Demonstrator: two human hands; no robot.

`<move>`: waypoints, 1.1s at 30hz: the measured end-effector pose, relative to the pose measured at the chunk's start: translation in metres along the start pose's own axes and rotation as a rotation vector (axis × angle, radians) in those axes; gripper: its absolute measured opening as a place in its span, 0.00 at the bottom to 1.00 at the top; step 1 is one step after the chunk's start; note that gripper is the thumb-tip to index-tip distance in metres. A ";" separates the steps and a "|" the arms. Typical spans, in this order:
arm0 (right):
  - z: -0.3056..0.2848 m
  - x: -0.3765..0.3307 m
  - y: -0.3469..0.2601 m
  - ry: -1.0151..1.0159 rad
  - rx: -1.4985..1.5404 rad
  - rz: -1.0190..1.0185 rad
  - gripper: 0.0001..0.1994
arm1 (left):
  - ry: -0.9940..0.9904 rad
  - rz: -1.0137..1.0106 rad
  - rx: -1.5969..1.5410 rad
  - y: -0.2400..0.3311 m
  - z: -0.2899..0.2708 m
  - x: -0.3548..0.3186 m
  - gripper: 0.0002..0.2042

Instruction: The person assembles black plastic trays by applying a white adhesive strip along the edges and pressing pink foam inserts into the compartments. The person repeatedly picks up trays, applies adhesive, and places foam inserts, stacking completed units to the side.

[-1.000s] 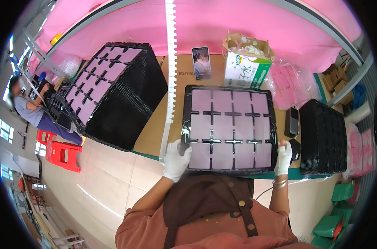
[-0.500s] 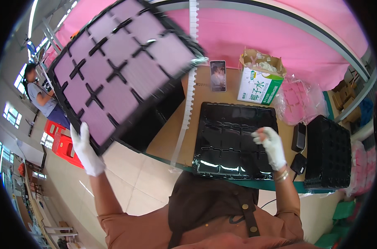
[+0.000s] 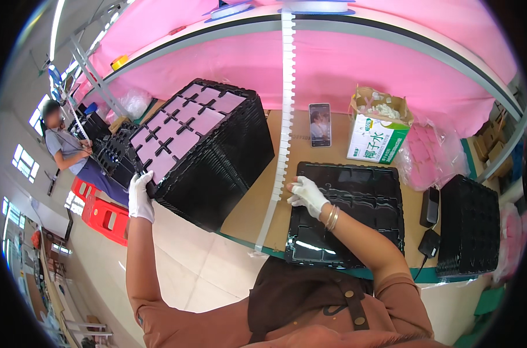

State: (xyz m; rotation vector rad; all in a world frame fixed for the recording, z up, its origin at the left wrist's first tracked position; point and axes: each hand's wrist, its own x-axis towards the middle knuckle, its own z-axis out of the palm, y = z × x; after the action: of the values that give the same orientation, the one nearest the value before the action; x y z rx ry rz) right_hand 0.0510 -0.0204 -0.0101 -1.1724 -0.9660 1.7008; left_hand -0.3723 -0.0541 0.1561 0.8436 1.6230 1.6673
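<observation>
My left hand [image 3: 140,196], in a white glove, grips the near left corner of the top tray [image 3: 185,129], a black frame with pink sheets in its compartments. That tray lies on a tall stack of black trays [image 3: 226,165]. Over the far left corner of a single glossy black tray [image 3: 347,217] in front of me is my right hand [image 3: 307,194]. It is gloved too, with bare fingertips showing; its fingers are loosely bent and apart, and I see nothing in them.
A toothed white strip [image 3: 284,122] runs across the cardboard-topped table. Behind the single tray are a phone [image 3: 320,124] and an open carton [image 3: 379,127]. To the right lie bagged pink pieces [image 3: 426,153], a black adapter [image 3: 429,242] and more stacked trays [image 3: 469,226]. Another person [image 3: 69,145] stands far left.
The pink-filled tray, lifted and tilted before, now rests on the stack with my left hand at its corner. My right hand has moved left across the single tray.
</observation>
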 end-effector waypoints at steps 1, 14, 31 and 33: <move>0.007 0.005 0.003 0.006 0.042 0.011 0.21 | -0.023 -0.001 0.002 0.000 -0.001 -0.001 0.16; 0.039 -0.019 0.019 -0.007 0.535 0.044 0.11 | -0.132 0.130 -0.181 -0.022 0.001 -0.040 0.23; 0.011 -0.059 0.026 -0.020 0.378 -0.125 0.11 | 0.223 0.470 0.002 -0.006 0.039 -0.065 0.24; 0.007 -0.060 0.031 -0.043 0.391 -0.147 0.10 | 0.178 0.756 0.526 0.005 0.040 -0.071 0.22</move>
State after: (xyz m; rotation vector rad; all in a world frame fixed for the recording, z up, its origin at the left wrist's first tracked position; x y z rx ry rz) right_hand 0.0512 -0.0882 -0.0180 -0.7925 -0.6845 1.7047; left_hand -0.2985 -0.0886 0.1618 1.7866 2.0628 1.8400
